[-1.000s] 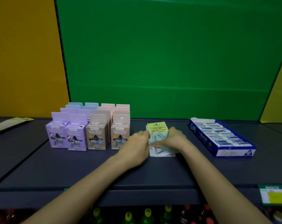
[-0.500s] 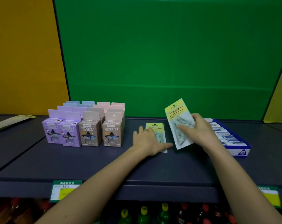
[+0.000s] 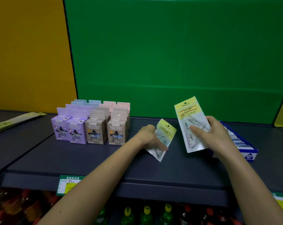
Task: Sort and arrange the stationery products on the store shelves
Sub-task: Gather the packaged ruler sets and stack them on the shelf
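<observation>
Each hand grips a clear ruler-set packet with a yellow header. My left hand (image 3: 149, 138) holds a tilted packet (image 3: 165, 137) just above the dark shelf (image 3: 105, 159), its lower corner close to the surface. My right hand (image 3: 210, 133) holds a second packet (image 3: 189, 120) higher up and nearly upright, thumb across its front. Rows of small sharpener boxes (image 3: 92, 125), purple, brown, blue and pink, stand to the left of my left hand.
A blue tray of erasers (image 3: 244, 143) lies at the right, partly behind my right hand. A long yellow-green packet (image 3: 12, 121) rests at the far left. Price tags (image 3: 67, 184) hang on the shelf's front edge. Bottles (image 3: 145, 215) fill the level below.
My right hand lifted one packet off the pile and carried it right and up. My left hand, earlier flat on the remaining packet, has now picked it up and tilted it.
</observation>
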